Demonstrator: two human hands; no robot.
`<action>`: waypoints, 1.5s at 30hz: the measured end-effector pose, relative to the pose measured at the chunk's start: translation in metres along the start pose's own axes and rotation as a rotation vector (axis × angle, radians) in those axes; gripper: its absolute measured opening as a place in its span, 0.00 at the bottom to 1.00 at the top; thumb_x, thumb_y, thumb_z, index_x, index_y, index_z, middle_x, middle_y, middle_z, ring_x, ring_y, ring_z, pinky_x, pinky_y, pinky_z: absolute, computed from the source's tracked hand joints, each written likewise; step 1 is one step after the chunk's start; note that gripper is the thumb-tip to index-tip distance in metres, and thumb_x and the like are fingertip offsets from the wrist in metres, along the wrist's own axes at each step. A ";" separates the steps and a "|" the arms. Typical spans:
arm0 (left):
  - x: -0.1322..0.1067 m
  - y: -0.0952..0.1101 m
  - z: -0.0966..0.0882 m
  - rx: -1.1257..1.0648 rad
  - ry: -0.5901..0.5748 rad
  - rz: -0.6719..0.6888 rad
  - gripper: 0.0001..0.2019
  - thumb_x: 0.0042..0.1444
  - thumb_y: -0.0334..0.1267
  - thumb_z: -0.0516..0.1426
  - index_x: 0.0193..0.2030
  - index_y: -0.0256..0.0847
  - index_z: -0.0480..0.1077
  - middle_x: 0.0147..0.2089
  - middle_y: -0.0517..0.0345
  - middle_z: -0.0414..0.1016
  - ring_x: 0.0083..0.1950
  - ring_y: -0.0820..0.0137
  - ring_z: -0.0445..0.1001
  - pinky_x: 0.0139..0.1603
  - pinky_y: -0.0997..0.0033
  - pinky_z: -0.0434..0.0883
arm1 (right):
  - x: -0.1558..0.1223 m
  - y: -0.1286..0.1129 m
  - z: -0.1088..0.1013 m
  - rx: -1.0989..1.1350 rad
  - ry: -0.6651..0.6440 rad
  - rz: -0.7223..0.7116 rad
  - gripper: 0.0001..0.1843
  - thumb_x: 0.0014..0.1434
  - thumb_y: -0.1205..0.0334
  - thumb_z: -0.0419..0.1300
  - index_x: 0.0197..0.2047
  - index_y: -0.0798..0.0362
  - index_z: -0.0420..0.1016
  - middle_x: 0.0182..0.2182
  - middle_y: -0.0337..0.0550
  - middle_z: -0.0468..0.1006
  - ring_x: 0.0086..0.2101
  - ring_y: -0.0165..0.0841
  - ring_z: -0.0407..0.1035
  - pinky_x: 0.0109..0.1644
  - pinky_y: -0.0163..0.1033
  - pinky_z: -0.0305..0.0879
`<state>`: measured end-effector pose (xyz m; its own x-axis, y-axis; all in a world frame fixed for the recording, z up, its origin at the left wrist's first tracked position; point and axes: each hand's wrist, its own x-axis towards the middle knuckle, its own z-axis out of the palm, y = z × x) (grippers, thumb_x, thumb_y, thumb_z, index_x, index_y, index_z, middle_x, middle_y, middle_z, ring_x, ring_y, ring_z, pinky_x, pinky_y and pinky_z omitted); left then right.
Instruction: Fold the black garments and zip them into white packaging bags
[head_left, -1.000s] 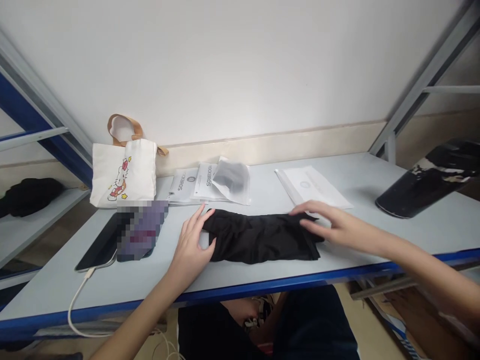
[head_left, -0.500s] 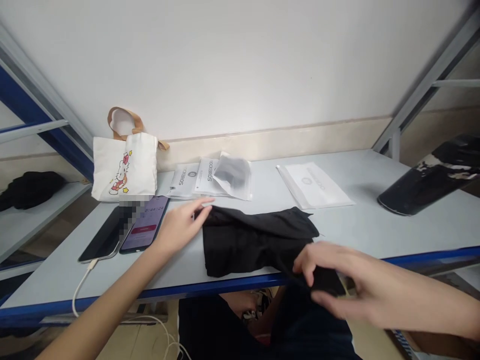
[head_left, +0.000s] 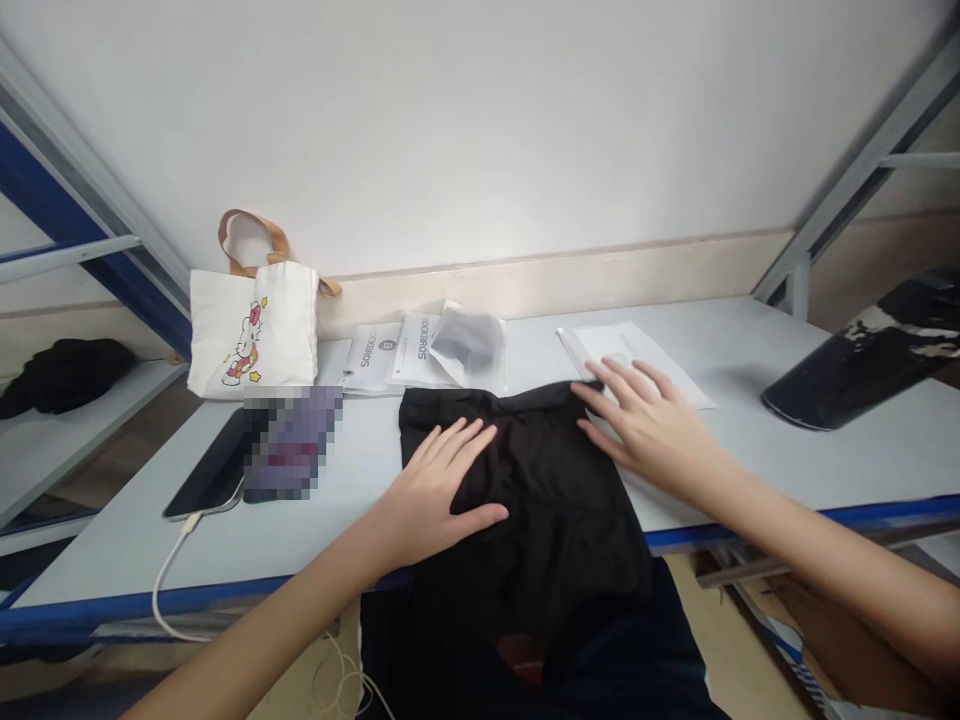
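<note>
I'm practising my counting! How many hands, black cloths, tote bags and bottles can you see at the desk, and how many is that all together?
Left hand and right hand: 2
Black cloth: 1
Tote bag: 1
Bottle: 1
Total: 5

The cloth (head_left: 559,530) lies across the desk (head_left: 720,465) and past its front edge. Left of it: phone (head_left: 206,465); behind-left: bag (head_left: 225,335); behind: packets (head_left: 375,362); right: bottle (head_left: 832,375).

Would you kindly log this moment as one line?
left hand: spread on black cloth; right hand: at cloth's far right corner; cloth: over near edge of table
</note>
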<state>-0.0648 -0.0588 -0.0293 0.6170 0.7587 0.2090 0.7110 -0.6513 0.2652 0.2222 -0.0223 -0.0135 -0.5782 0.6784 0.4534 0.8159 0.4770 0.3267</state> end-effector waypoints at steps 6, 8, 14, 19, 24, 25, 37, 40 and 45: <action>0.010 0.001 0.005 -0.053 0.027 -0.194 0.37 0.56 0.59 0.48 0.67 0.43 0.43 0.69 0.54 0.48 0.69 0.60 0.45 0.68 0.51 0.45 | 0.018 -0.037 0.001 0.215 -0.071 0.034 0.31 0.64 0.53 0.47 0.65 0.62 0.52 0.64 0.57 0.51 0.64 0.46 0.42 0.64 0.53 0.46; 0.021 0.006 0.006 -0.049 0.124 -0.281 0.35 0.56 0.55 0.51 0.66 0.43 0.47 0.66 0.52 0.56 0.66 0.58 0.54 0.65 0.52 0.53 | 0.014 -0.054 0.006 0.346 -0.204 -0.004 0.34 0.64 0.48 0.44 0.66 0.61 0.49 0.64 0.55 0.51 0.64 0.44 0.42 0.64 0.52 0.48; 0.031 -0.011 0.001 -0.197 0.303 -0.393 0.30 0.51 0.29 0.51 0.63 0.48 0.54 0.47 0.60 0.74 0.37 0.71 0.72 0.42 0.69 0.70 | 0.004 -0.053 0.015 0.441 -0.389 0.059 0.39 0.62 0.39 0.41 0.68 0.55 0.44 0.66 0.54 0.42 0.64 0.47 0.34 0.64 0.60 0.40; -0.031 -0.053 -0.025 -0.065 0.568 -0.679 0.28 0.50 0.31 0.51 0.60 0.46 0.57 0.45 0.59 0.74 0.26 0.72 0.66 0.32 0.69 0.69 | -0.005 -0.038 0.017 0.434 -0.408 0.083 0.39 0.61 0.38 0.41 0.68 0.51 0.41 0.67 0.51 0.39 0.64 0.46 0.31 0.64 0.60 0.37; -0.050 -0.033 -0.035 0.194 0.632 -0.439 0.21 0.55 0.33 0.49 0.57 0.44 0.62 0.54 0.53 0.69 0.53 0.60 0.67 0.55 0.57 0.64 | 0.003 -0.050 0.008 0.434 -0.356 0.094 0.38 0.62 0.40 0.41 0.68 0.56 0.43 0.66 0.51 0.41 0.64 0.44 0.33 0.66 0.56 0.38; -0.042 -0.024 -0.033 0.192 0.576 -0.328 0.21 0.57 0.34 0.48 0.58 0.45 0.61 0.56 0.54 0.68 0.57 0.61 0.65 0.58 0.57 0.62 | 0.006 -0.054 0.006 0.443 -0.326 0.078 0.37 0.64 0.43 0.40 0.68 0.56 0.43 0.66 0.49 0.42 0.65 0.42 0.33 0.66 0.54 0.38; 0.006 -0.042 -0.008 -0.004 -0.194 -0.293 0.38 0.55 0.64 0.45 0.68 0.52 0.40 0.71 0.55 0.36 0.71 0.54 0.34 0.65 0.40 0.40 | 0.015 -0.021 0.030 0.469 -0.450 0.172 0.42 0.57 0.32 0.43 0.68 0.44 0.42 0.67 0.50 0.40 0.64 0.49 0.33 0.62 0.65 0.36; 0.006 -0.041 -0.009 -0.009 -0.182 -0.318 0.38 0.54 0.64 0.45 0.68 0.51 0.41 0.71 0.54 0.37 0.71 0.53 0.34 0.64 0.39 0.42 | 0.021 -0.022 0.029 0.434 -0.438 0.182 0.43 0.57 0.32 0.42 0.67 0.48 0.45 0.66 0.53 0.43 0.64 0.50 0.35 0.62 0.64 0.38; 0.013 -0.039 -0.003 0.021 -0.121 -0.307 0.36 0.55 0.62 0.46 0.67 0.49 0.46 0.71 0.54 0.41 0.71 0.55 0.36 0.65 0.43 0.43 | 0.036 -0.046 0.022 0.469 -0.300 0.100 0.38 0.63 0.40 0.39 0.66 0.59 0.50 0.65 0.53 0.48 0.64 0.42 0.39 0.66 0.52 0.41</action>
<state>-0.0857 -0.0231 -0.0339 0.4073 0.9132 0.0091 0.8760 -0.3935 0.2787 0.1637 -0.0077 -0.0311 -0.5272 0.8293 0.1851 0.8212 0.5533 -0.1398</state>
